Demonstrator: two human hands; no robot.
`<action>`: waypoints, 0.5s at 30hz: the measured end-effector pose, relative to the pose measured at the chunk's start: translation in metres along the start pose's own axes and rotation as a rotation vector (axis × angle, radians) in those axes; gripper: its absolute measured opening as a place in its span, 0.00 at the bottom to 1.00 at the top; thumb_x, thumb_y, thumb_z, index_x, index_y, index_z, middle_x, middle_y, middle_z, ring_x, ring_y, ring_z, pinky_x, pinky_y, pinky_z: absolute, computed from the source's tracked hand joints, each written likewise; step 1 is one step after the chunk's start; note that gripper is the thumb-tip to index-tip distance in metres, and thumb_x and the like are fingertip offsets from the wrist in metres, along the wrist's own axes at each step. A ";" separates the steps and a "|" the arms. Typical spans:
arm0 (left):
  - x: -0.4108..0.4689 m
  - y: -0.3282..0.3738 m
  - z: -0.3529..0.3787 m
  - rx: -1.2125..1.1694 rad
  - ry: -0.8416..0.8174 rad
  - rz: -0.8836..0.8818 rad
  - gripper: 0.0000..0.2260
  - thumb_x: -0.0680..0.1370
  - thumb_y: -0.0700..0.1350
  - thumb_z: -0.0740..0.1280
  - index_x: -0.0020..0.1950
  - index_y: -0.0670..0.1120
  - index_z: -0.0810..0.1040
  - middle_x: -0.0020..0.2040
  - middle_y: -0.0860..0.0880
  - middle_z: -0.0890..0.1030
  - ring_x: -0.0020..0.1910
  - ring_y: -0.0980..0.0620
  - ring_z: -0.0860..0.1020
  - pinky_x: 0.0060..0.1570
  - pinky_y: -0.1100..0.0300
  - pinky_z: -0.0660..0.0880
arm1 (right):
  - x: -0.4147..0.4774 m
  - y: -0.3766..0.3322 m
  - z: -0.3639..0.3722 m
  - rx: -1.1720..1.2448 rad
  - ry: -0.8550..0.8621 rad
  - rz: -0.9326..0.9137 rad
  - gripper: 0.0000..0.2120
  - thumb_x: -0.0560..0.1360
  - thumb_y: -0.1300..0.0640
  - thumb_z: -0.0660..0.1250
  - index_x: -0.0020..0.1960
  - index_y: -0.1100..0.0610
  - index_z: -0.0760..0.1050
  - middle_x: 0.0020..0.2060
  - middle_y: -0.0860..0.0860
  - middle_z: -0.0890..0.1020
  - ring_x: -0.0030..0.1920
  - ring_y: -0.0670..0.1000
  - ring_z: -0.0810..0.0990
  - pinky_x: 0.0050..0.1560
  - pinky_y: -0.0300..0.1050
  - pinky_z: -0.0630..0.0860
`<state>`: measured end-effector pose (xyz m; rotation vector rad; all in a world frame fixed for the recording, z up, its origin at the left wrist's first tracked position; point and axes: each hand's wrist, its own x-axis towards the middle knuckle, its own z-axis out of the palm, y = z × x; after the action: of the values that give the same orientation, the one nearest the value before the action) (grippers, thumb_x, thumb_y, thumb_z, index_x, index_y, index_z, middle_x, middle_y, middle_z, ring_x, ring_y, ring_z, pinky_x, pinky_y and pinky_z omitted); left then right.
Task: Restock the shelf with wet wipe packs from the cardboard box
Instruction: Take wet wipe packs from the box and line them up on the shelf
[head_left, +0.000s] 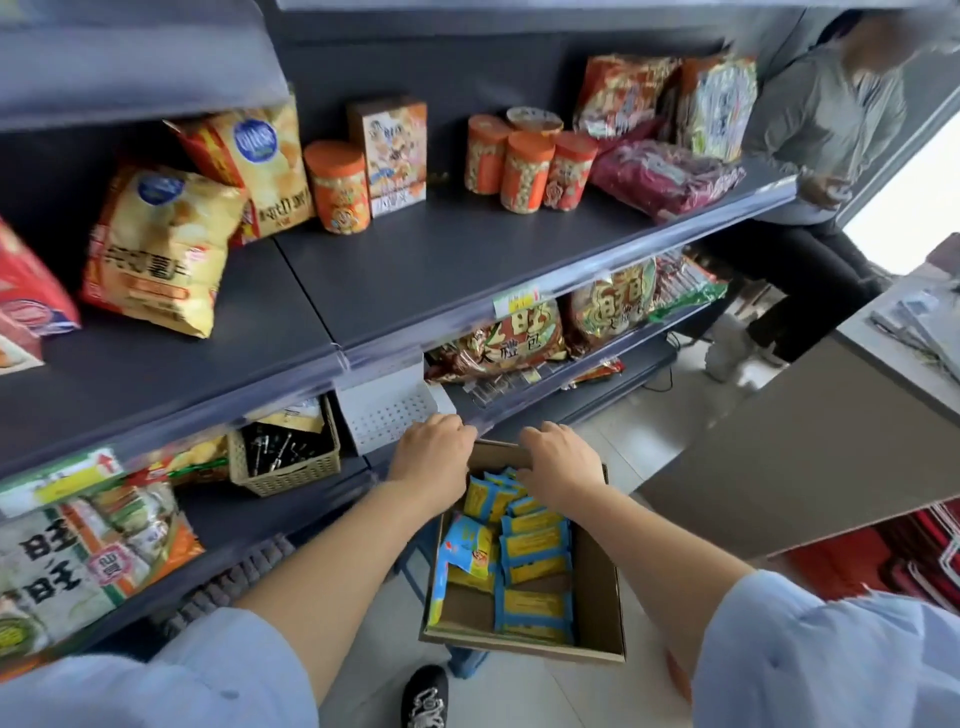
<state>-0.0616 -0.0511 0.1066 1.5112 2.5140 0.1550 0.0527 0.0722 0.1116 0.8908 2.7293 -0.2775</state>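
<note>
- My left hand (434, 452) curled over the far rim of the cardboard box (597, 597); my right hand (560, 460) sat at that rim, and I could not tell its hold.
- The wet wipe packs (532, 551) lay in the box; I judged restocking not begun.
- The shelf (441, 260) offered bare room mid-span; the counter (779, 457) crowded the right.

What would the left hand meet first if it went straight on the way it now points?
Probably the white perforated panel just beyond the left hand, under the grey shelf edge; depth is unclear in this one view.
</note>
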 end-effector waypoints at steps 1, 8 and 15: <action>0.005 0.002 0.012 -0.007 -0.026 0.000 0.11 0.76 0.42 0.66 0.58 0.47 0.74 0.56 0.48 0.75 0.60 0.47 0.72 0.55 0.53 0.72 | 0.005 0.005 0.011 0.007 -0.015 0.004 0.17 0.76 0.54 0.65 0.63 0.54 0.71 0.57 0.53 0.74 0.61 0.56 0.72 0.52 0.49 0.74; 0.027 0.017 0.096 -0.043 -0.247 -0.054 0.06 0.77 0.41 0.65 0.54 0.46 0.74 0.55 0.48 0.73 0.58 0.45 0.71 0.52 0.51 0.73 | 0.025 0.043 0.087 -0.008 -0.177 0.014 0.18 0.77 0.52 0.62 0.67 0.54 0.70 0.60 0.54 0.74 0.63 0.56 0.71 0.57 0.50 0.74; 0.036 0.035 0.175 0.017 -0.526 -0.214 0.11 0.78 0.34 0.60 0.57 0.43 0.75 0.59 0.44 0.70 0.59 0.42 0.69 0.51 0.48 0.71 | 0.045 0.076 0.168 -0.015 -0.376 -0.025 0.20 0.78 0.53 0.63 0.69 0.55 0.68 0.61 0.55 0.75 0.64 0.57 0.70 0.57 0.50 0.74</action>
<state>-0.0080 -0.0056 -0.0615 1.0929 2.2217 -0.2642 0.0937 0.1145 -0.0685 0.7169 2.3921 -0.3863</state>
